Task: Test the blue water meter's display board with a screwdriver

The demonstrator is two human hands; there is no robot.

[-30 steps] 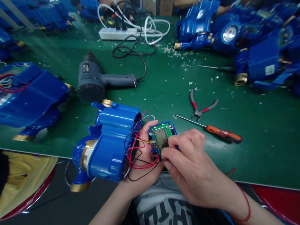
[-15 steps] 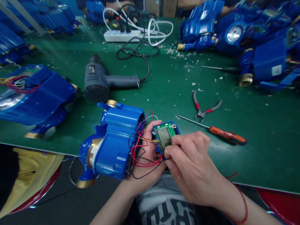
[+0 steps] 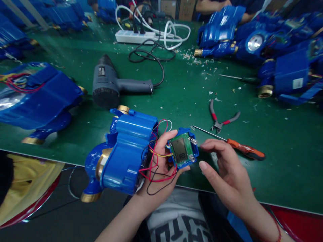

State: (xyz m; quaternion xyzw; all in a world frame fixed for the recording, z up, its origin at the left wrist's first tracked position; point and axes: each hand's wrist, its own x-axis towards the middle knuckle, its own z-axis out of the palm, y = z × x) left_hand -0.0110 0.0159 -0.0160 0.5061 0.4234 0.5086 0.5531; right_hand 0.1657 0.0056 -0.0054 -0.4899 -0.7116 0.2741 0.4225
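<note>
My right hand [image 3: 228, 174] has just come off the board and drawn to the right. It is open now, fingers loosely curved, holding nothing, and it hangs just beside the board, near the orange handle of a screwdriver [image 3: 246, 149]. That leaves the display circuit board [image 3: 182, 149] uncovered, so I can see its green face, its blue frame and the digits on its small LCD screen.

The board now sits on the curled fingers of my left hand [image 3: 157, 168], which is closed around it and also supports the blue water meter [image 3: 128, 154]. The meter lies on its side with its brass ends showing, out over the near edge of the green worktop [image 3: 181, 101]. Red, black and yellow wires [image 3: 153, 171] loop from its open end to the board, still connected and hanging slack across my palm.

Beyond my hands, a pair of red-handled side cutters [image 3: 218, 117] lies on the worktop, with a grey heat gun [image 3: 106, 84] further left. Other blue meters [image 3: 290, 74] are piled to the right, among scattered plastic shavings [image 3: 194, 58].
</note>
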